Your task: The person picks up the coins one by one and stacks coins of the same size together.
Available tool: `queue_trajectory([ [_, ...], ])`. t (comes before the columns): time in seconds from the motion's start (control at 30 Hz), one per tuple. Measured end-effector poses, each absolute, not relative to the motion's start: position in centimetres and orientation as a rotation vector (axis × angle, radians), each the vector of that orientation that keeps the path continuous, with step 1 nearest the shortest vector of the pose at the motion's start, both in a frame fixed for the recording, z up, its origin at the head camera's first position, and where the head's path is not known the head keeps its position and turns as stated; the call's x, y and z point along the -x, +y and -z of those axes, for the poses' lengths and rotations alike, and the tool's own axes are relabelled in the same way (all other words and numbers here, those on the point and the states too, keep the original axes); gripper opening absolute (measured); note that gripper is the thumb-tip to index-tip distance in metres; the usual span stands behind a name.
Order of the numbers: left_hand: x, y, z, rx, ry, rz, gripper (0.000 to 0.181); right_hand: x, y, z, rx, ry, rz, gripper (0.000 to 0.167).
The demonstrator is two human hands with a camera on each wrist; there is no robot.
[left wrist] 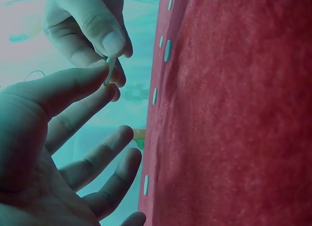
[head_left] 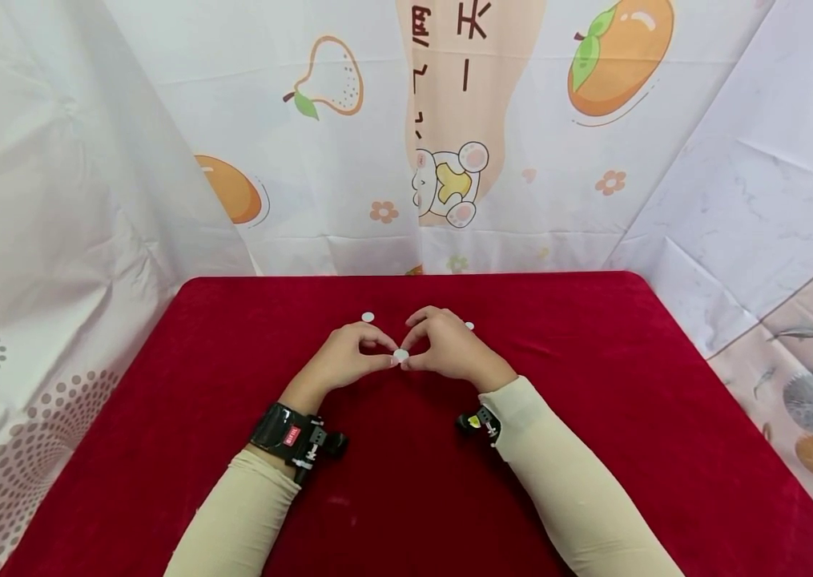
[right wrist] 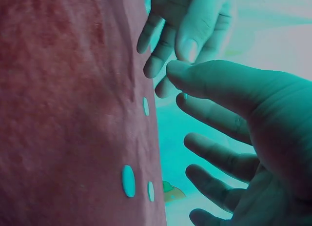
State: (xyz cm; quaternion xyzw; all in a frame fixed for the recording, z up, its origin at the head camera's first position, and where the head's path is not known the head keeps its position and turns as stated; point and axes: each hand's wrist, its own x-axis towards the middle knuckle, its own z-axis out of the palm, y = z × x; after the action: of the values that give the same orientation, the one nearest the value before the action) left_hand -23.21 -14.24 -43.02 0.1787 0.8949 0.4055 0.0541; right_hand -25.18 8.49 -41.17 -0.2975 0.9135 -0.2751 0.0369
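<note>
A small, thin white disc (head_left: 400,354) is held up above the red cloth, between the fingertips of both hands. My left hand (head_left: 344,357) pinches its left side between thumb and forefinger. From the other side, the thumb and forefinger of my right hand (head_left: 448,346) pinch it too. Seen edge-on in the left wrist view, the disc (left wrist: 109,72) looks thin and slightly curved. The thumbs hide most of it in the right wrist view. The remaining left fingers (left wrist: 105,160) are spread loosely, as are the other right fingers (right wrist: 219,155).
More white discs lie flat on the red cloth (head_left: 392,481): one disc (head_left: 368,317) beyond the left hand, another (head_left: 469,325) partly behind the right. Several show in the left wrist view, including a disc (left wrist: 146,185). A printed curtain (head_left: 305,184) hangs behind the table.
</note>
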Motion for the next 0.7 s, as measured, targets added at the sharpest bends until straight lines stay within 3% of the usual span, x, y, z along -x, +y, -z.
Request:
queue_trajectory([
  [0.7, 22.1, -12.9, 40.9, -0.768, 2.874, -1.209, 0.015, 24.2, 10.8, 39.7, 1.023, 2.843, 1.004, 0.019],
])
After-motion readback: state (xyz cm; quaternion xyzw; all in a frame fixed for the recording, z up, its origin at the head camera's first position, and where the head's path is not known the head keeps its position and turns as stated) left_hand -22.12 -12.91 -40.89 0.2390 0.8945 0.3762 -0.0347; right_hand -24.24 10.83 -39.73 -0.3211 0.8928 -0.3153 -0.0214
